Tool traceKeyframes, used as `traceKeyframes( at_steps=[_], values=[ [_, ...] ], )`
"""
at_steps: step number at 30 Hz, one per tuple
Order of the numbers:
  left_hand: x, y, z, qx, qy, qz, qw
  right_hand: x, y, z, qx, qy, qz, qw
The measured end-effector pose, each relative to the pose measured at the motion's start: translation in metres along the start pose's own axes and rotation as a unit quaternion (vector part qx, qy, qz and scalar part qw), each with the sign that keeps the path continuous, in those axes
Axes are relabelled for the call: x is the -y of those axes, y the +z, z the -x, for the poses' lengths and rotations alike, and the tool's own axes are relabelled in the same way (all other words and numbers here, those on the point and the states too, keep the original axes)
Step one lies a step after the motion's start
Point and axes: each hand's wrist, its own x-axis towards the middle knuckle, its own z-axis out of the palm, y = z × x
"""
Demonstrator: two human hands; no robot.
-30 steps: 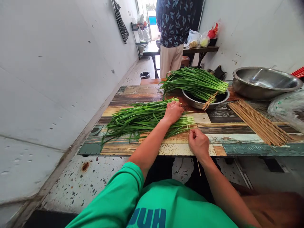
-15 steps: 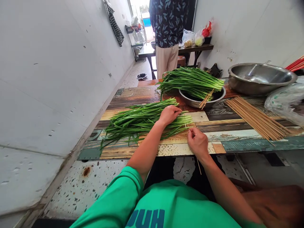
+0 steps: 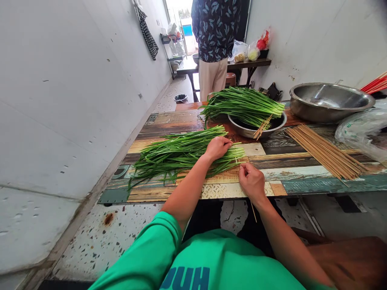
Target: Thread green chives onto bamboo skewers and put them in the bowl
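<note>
Green garlic chives [image 3: 172,155] lie in a loose heap on the patterned table, their pale stem ends pointing right. My left hand [image 3: 218,148] rests over the stems, fingers closed in a pinch on chives near their cut ends. Just in front of those ends, my right hand [image 3: 251,179] is closed around a thin bamboo skewer [image 3: 254,212]. One end of the skewer sticks out below the hand, past the table edge; its upper part is mostly hidden by the fingers. Several stems lie side by side close to the right fingertips.
Behind the heap, more chives [image 3: 244,104] and a few skewers lie across a metal bowl [image 3: 238,128]. Loose bamboo skewers [image 3: 326,151] spread on the right, near a large steel basin [image 3: 332,102] and a plastic bag [image 3: 363,131]. Beyond the table stands a person [image 3: 214,40].
My left hand has shifted very slightly to the right along the stems. The right hand keeps its place with the skewer. The view has moved a little.
</note>
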Motion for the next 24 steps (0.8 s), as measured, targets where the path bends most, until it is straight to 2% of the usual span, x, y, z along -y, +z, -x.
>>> traceKeyframes(
  at_steps=[15,24],
  values=[
    [0.0015,0.0009,-0.0008,0.002,-0.017,0.043,0.999,-0.0003,-0.0002,0.0000,0.003,0.007,-0.006,1.000],
    [0.0073,0.0007,-0.0023,0.014,0.016,0.059,0.998,-0.0006,-0.0003,-0.0002,0.011,0.016,0.008,1.000]
  ],
)
